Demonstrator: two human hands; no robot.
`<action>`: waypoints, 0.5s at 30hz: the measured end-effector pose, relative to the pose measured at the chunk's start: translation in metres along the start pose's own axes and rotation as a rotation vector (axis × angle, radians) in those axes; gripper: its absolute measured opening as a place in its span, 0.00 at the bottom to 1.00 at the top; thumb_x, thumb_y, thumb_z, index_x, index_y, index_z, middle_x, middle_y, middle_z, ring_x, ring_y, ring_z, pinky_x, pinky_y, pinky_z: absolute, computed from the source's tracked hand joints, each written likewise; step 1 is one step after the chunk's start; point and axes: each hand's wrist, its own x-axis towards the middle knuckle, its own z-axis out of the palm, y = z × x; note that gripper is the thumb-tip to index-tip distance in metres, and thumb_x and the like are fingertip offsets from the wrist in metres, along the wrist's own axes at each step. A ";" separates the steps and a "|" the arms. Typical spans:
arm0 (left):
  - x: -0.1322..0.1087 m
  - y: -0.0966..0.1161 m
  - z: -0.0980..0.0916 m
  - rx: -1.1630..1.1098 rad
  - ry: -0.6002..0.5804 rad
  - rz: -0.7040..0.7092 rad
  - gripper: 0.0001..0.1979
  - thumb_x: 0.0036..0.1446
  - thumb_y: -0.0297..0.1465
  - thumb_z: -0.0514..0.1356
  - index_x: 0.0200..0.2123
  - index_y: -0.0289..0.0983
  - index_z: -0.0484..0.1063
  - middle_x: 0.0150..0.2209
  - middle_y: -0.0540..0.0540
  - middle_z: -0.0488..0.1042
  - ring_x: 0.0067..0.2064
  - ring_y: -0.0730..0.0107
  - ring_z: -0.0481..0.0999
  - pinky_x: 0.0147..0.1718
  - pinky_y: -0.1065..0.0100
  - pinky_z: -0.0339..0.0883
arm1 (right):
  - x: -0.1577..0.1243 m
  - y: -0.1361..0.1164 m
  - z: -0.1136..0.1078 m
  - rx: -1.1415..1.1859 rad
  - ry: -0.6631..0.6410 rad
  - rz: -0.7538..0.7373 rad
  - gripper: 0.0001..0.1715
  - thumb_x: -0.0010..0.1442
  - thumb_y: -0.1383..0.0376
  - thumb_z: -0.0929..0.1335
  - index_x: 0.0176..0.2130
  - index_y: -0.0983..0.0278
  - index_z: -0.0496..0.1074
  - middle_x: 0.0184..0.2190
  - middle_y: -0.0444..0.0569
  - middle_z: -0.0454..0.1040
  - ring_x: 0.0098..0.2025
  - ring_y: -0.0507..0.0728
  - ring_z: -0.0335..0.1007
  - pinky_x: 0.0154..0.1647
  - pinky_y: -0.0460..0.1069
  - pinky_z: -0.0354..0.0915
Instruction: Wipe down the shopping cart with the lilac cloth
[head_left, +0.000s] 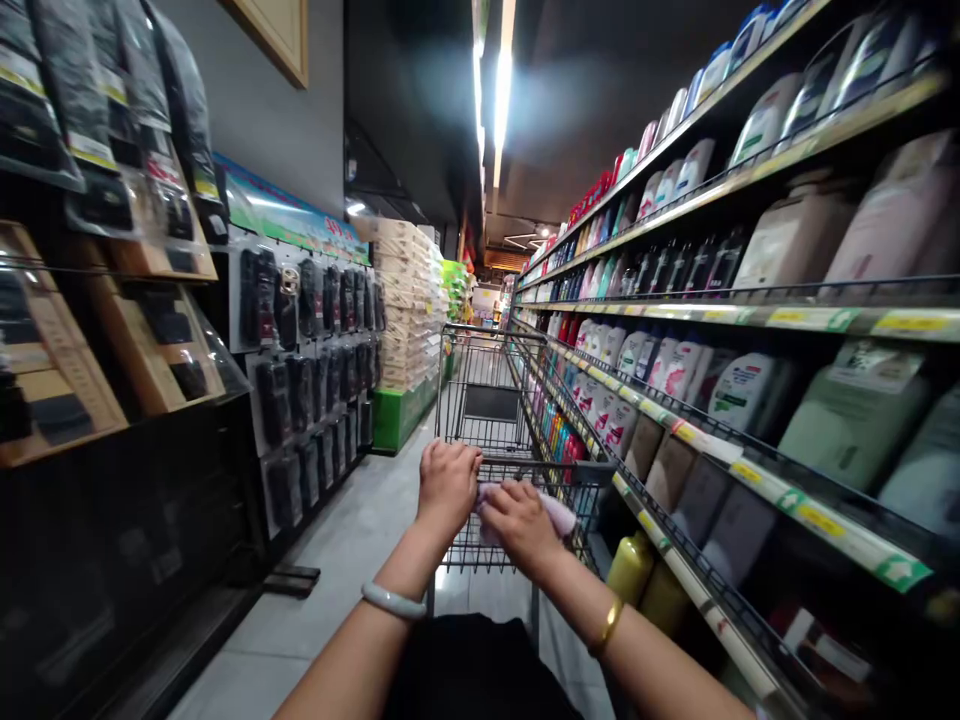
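Note:
A wire shopping cart (491, 400) stands ahead of me in a store aisle, its basket holding nothing I can see. My left hand (448, 482) is closed over the cart's handle bar at its left end. My right hand (519, 522) grips the handle beside it, fingers wrapped round a pale pink cloth (559, 515) that lies over the bar. A pale bangle sits on my left wrist and a gold one on my right.
Shelves of bottles (739, 390) with yellow price tags run along the right, close to the cart. On the left hang racks of dark packaged goods (311, 340), then stacked cartons (405, 300) on a green base. Grey tiled floor (352, 540) runs down the aisle.

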 end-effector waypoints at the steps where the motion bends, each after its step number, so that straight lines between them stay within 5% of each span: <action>1: 0.000 0.000 -0.001 0.001 0.000 0.006 0.15 0.69 0.33 0.50 0.42 0.42 0.78 0.41 0.44 0.80 0.48 0.56 0.73 0.64 0.48 0.54 | -0.004 -0.004 0.002 0.011 0.000 -0.029 0.04 0.65 0.61 0.71 0.38 0.58 0.76 0.45 0.46 0.78 0.47 0.58 0.67 0.46 0.54 0.59; 5: -0.002 -0.002 -0.001 0.004 -0.002 0.034 0.15 0.69 0.33 0.51 0.44 0.43 0.79 0.42 0.44 0.80 0.48 0.56 0.74 0.62 0.49 0.57 | -0.004 -0.006 0.000 0.059 0.005 -0.131 0.05 0.65 0.62 0.71 0.35 0.58 0.76 0.43 0.45 0.79 0.46 0.57 0.68 0.46 0.53 0.59; 11: -0.002 0.001 -0.003 -0.007 -0.015 0.052 0.14 0.68 0.33 0.52 0.45 0.44 0.79 0.42 0.45 0.81 0.48 0.57 0.75 0.60 0.51 0.58 | 0.026 -0.003 -0.012 0.103 0.230 0.346 0.05 0.66 0.63 0.70 0.37 0.58 0.77 0.45 0.47 0.79 0.50 0.60 0.66 0.51 0.54 0.58; 15: 0.004 -0.003 -0.010 -0.004 -0.078 0.090 0.15 0.68 0.32 0.52 0.46 0.45 0.79 0.45 0.46 0.82 0.48 0.59 0.76 0.55 0.53 0.61 | 0.013 -0.025 -0.002 0.140 0.199 0.189 0.10 0.67 0.67 0.67 0.35 0.58 0.77 0.43 0.46 0.79 0.48 0.57 0.66 0.49 0.53 0.58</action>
